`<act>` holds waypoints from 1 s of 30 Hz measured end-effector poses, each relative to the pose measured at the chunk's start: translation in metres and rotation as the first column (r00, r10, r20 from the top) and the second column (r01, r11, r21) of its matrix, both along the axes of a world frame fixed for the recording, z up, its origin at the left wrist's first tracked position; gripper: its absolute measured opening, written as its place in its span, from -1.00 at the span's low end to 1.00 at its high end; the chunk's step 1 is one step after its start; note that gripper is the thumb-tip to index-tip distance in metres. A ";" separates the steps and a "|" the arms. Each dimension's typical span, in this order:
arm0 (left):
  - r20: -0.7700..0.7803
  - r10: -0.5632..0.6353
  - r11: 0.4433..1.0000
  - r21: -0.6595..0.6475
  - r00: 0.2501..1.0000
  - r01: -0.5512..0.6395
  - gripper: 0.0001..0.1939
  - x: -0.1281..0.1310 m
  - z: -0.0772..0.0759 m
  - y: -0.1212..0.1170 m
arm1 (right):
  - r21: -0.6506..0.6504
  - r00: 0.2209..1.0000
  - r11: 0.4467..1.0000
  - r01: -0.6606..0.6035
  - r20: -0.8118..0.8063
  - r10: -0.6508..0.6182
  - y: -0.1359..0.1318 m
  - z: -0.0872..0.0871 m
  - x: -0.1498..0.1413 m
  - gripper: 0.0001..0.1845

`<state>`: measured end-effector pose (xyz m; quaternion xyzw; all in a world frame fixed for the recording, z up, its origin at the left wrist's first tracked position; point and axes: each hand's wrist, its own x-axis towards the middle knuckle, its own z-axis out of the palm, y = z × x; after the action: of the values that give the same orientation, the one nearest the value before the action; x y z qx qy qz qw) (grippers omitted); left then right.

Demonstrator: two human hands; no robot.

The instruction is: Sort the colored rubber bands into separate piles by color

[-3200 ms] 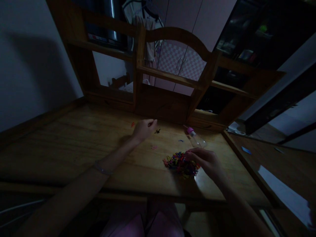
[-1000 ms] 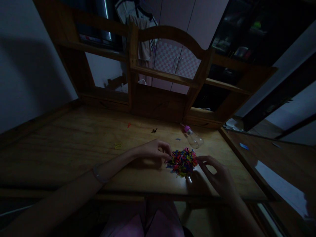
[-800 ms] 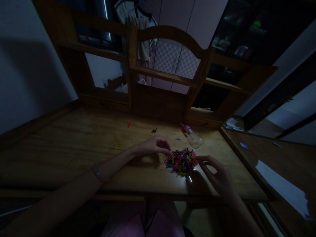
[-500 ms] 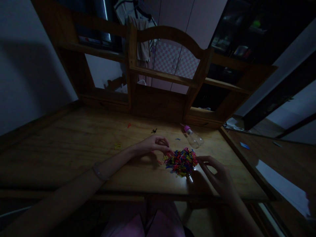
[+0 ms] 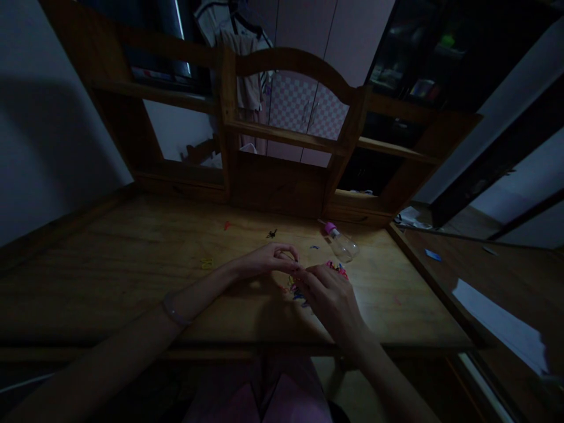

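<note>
My right hand (image 5: 332, 296) bends over the pile of colorful clips (image 5: 297, 289), its fingertips pinched narrow against my left hand's (image 5: 268, 259); whether either grips a clip, I can't tell.

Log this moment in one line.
left hand, right hand: fingertips together | held item: unclear | colourful pile: partly hidden by right hand | pink-capped bottle: lying beyond

white paper (image 5: 500, 326) and blue card (image 5: 433, 255) on a side surface (image 5: 467, 267), clothes (image 5: 247, 70) hanging before pink cupboard doors (image 5: 302, 32)
</note>
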<state>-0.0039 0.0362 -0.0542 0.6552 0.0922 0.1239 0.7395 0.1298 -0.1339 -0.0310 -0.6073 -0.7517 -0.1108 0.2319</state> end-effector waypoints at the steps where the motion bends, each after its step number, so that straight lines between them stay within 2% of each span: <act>1: 0.002 0.003 1.000 0.000 1.000 -0.003 -0.66 0.000 0.000 0.001 | 0.003 1.000 1.000 0.003 0.003 -0.003 0.004 -0.002 0.000 -0.80; 5: 0.004 0.027 1.000 -0.010 1.000 -0.027 -0.64 -0.001 -0.001 0.002 | 0.016 0.999 1.000 0.002 -0.042 -0.001 0.010 -0.010 0.007 -0.83; 10: -0.049 0.102 0.994 0.046 0.994 -0.100 -0.63 0.000 0.003 0.001 | -0.048 0.992 0.998 0.029 -0.120 -0.035 0.007 -0.013 0.009 -0.82; 13: 0.017 0.215 0.972 0.095 0.976 -0.216 -0.68 0.001 0.001 0.010 | -0.082 0.986 0.996 0.034 -0.160 -0.047 0.006 -0.013 0.007 -0.85; 15: 0.066 0.400 0.896 0.180 0.914 -0.406 -0.71 0.001 -0.005 0.024 | -0.096 0.984 0.995 0.031 -0.174 -0.048 0.007 -0.014 0.006 -0.85; 17: 0.083 0.589 0.760 0.282 0.804 -0.586 -0.73 -0.001 -0.015 0.042 | -0.109 0.984 0.994 0.021 -0.172 -0.039 0.010 -0.016 0.006 -0.85; 19: 0.069 0.694 0.658 0.343 0.717 -0.670 -0.74 -0.003 -0.028 0.060 | -0.132 0.987 0.991 0.003 -0.159 -0.024 0.013 -0.018 0.003 -0.87; 21: 0.051 0.722 0.642 0.326 0.691 -0.694 -0.76 -0.005 -0.039 0.075 | -0.158 0.989 0.987 -0.025 -0.146 0.001 0.016 -0.021 0.000 -0.89; 23: 0.055 0.715 0.652 0.307 0.697 -0.693 -0.77 -0.005 -0.048 0.085 | -0.187 0.991 0.981 -0.052 -0.132 0.027 0.018 -0.023 -0.004 -0.89; 25: 0.090 0.704 0.642 0.344 0.704 -0.686 -0.75 -0.004 -0.053 0.089 | -0.217 0.992 0.974 -0.065 -0.119 0.040 0.020 -0.025 -0.007 -0.89; 30: 0.107 0.727 0.541 0.518 0.678 -0.662 -0.74 -0.001 -0.049 0.081 | -0.276 0.995 0.958 -0.073 -0.082 0.053 0.023 -0.026 -0.010 -0.88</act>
<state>-0.0049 0.1176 -0.1031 0.7431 0.3522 0.3870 0.4170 0.1201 -0.1111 -0.0572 -0.6134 -0.7697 0.0261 0.1749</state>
